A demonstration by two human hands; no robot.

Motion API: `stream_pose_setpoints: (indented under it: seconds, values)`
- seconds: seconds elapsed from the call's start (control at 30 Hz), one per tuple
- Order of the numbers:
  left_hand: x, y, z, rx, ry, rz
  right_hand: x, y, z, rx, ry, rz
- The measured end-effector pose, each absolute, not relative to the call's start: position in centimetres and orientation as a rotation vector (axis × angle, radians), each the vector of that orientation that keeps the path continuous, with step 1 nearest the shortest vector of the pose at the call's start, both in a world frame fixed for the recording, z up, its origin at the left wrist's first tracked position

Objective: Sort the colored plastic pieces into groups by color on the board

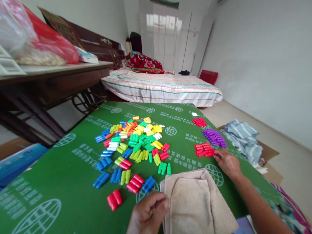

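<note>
My right hand (227,162) reaches to the right side of the green table (80,182). Its thumb and fingers are closed on the end of a red plastic tube piece (211,152), beside a group of red tube pieces (202,149). Near the front edge, my left hand (149,211) has its fingers curled and thumb drawn in, against the left edge of a folded beige cloth (192,201). What it holds, if anything, is hidden. Small ribbed tube pieces (140,141) in green, blue, yellow, red, orange and white lie scattered in the middle, many in joined sets.
Purple tube pieces (214,138), more red ones (199,122) and a small white one (194,114) lie along the right edge. A box with striped cloth (241,133) stands beyond it. Left is a sewing-machine table (97,66) with bags; a bed (161,86) stands behind.
</note>
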State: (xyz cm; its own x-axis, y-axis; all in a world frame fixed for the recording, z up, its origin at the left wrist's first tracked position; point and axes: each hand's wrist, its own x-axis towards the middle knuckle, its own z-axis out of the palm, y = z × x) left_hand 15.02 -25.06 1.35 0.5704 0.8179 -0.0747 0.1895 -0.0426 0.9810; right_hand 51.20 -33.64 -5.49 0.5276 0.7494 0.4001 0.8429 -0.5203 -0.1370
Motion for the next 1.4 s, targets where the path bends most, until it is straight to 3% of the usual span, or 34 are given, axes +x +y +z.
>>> stream_pose_setpoints:
  seconds: [0.73, 1.07, 1.2, 1.4]
  values:
    - [10.8, -21.2, 2.9, 1.468, 1.028, 0.783, 51.7, -34.4, -6.1, -2.485, -1.259, -0.390]
    - [6.9, -18.3, 3.0, 1.534, 1.323, 0.976, 53.4, -36.1, -6.6, -2.443, -1.218, -0.343]
    - [6.4, -17.8, 1.6, 1.639, 1.371, 0.972, 48.4, -34.4, -4.2, -2.324, -1.289, -0.464]
    - [6.1, -15.1, 1.2, 1.812, 1.472, 1.061, 33.4, -28.6, 2.0, -1.877, -1.897, 0.056]
